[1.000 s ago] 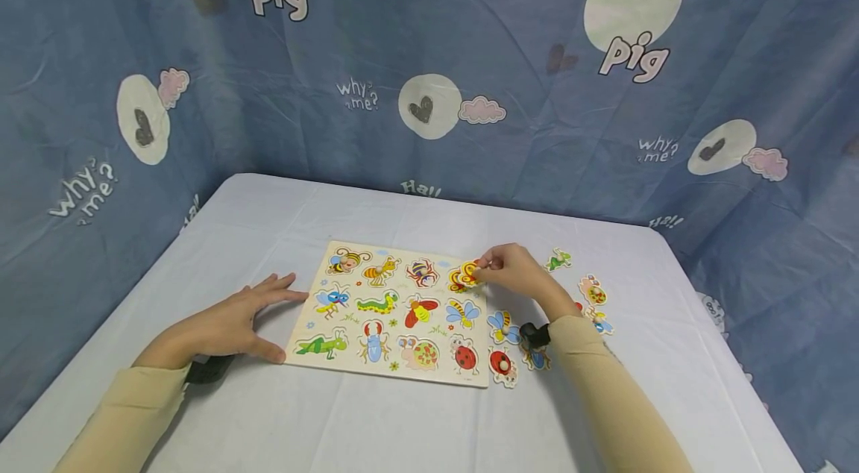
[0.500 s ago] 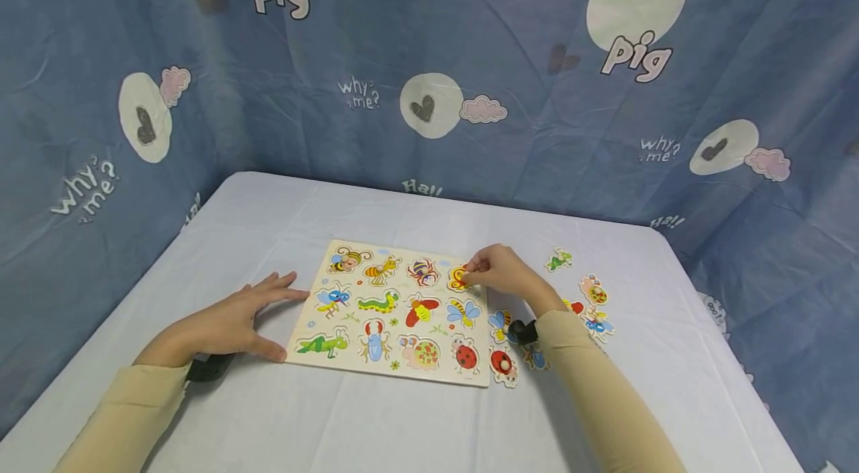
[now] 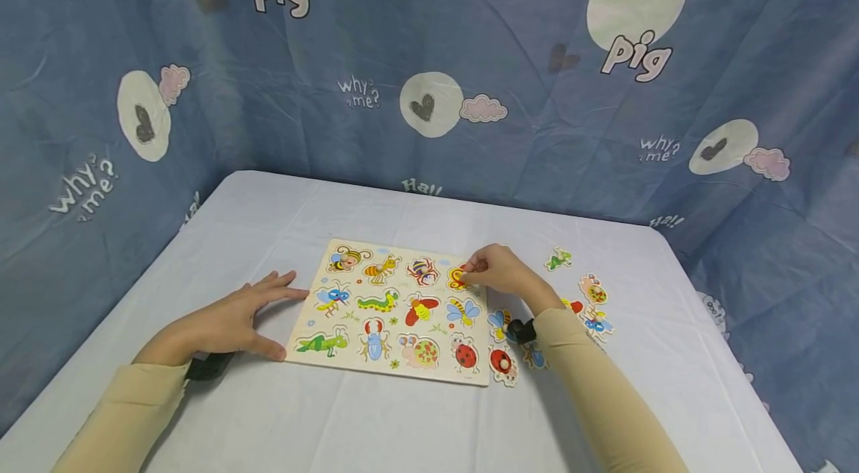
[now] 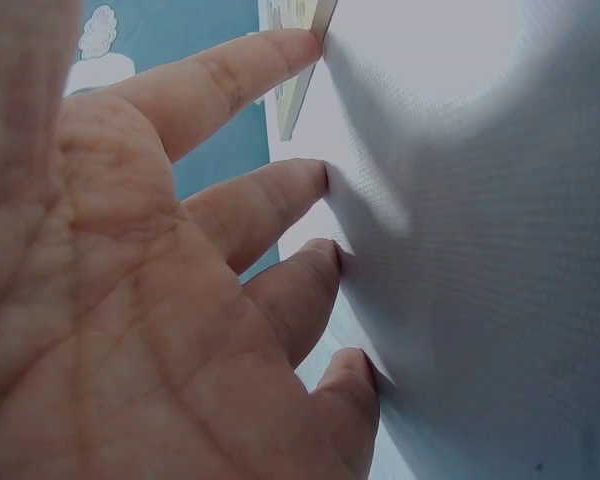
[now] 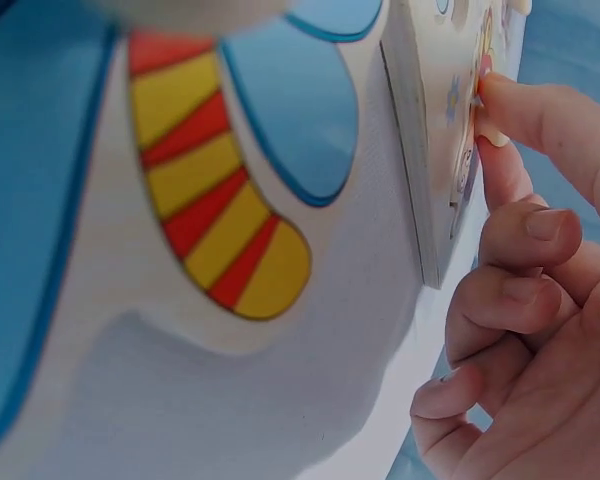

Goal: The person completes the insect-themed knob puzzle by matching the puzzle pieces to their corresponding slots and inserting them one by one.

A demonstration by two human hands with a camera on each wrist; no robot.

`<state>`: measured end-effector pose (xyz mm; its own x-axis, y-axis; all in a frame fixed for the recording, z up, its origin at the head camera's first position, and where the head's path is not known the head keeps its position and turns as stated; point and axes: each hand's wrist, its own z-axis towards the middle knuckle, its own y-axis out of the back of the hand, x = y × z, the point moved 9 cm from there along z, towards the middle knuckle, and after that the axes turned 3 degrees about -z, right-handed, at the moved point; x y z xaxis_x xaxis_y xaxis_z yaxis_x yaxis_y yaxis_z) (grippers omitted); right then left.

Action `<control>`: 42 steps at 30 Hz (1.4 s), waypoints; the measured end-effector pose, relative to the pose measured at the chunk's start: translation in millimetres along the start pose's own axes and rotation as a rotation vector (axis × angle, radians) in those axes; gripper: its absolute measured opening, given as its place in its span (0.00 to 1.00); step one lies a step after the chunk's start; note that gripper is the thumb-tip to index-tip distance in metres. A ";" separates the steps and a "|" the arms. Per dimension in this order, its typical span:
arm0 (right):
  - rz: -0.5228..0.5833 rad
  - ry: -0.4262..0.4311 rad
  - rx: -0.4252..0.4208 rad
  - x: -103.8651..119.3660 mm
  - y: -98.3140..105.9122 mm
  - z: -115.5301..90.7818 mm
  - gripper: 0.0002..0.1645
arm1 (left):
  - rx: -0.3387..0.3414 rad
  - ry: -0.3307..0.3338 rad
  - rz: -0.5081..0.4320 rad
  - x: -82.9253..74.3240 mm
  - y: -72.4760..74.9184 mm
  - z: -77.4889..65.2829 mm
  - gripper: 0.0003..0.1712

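Note:
A wooden insect puzzle board lies on the white-covered table. At its far right corner, my right hand pinches the small pale knob of a red-and-yellow butterfly puzzle piece between thumb and index finger. The piece overlaps the matching butterfly picture and is partly hidden by the fingers. In the right wrist view the other fingers of that hand curl loosely. My left hand rests spread at the board's left side, thumb at the near corner. One fingertip touches the board's edge in the left wrist view.
Right of the board lie loose pieces: a ladybug, a blue-winged striped insect and a blue beetle partly under my wrist. Farther right are a green insect, a snail and a blue insect. A blue curtain hangs behind.
My right hand has moved slightly left with the butterfly piece, bringing it over the matching picture. Over the last half second it has barely shifted. The left hand stays put.

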<state>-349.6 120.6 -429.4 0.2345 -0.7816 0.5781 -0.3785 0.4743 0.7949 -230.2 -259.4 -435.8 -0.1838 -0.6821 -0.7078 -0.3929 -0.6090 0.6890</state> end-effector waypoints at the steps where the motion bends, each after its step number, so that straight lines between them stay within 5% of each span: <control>1: 0.000 -0.001 0.000 -0.4 -0.1 0.1 0.11 | -0.001 0.001 0.000 -0.3 0.2 -0.1 0.57; 14: -0.026 0.004 0.007 1.1 1.6 -5.2 0.11 | 0.000 0.001 0.003 -0.1 -0.2 0.8 0.58; 22: -0.065 0.031 0.032 0.3 12.6 -22.2 0.15 | 0.005 0.004 -0.007 0.0 -0.7 1.1 0.58; 42: -0.033 -0.010 -0.083 -29.9 57.4 -77.1 0.19 | 0.010 0.001 0.015 1.0 -0.9 1.9 0.58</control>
<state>-309.4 202.4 -386.9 0.2369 -0.8012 0.5495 -0.2952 0.4795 0.8264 -231.7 -258.7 -437.5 -0.1883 -0.6916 -0.6973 -0.3987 -0.5950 0.6979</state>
